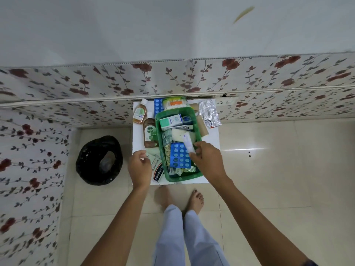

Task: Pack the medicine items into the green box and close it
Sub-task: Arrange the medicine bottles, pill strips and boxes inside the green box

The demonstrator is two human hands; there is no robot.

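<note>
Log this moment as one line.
right hand: holds white tube over green box | left hand: at plaster packet | lid: unseen

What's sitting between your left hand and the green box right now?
In the head view, a plaster box lies on the white table between the left hand and the green box.

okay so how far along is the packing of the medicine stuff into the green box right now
Partly done. The green box already holds a white-and-teal carton, a blue blister pack and sachets. In hand: the right hand lowers a white tube into it; the left hand rests by the plaster box. Left outside: two Dettol bottles, cotton buds, a foil strip. No lid is on.
</note>
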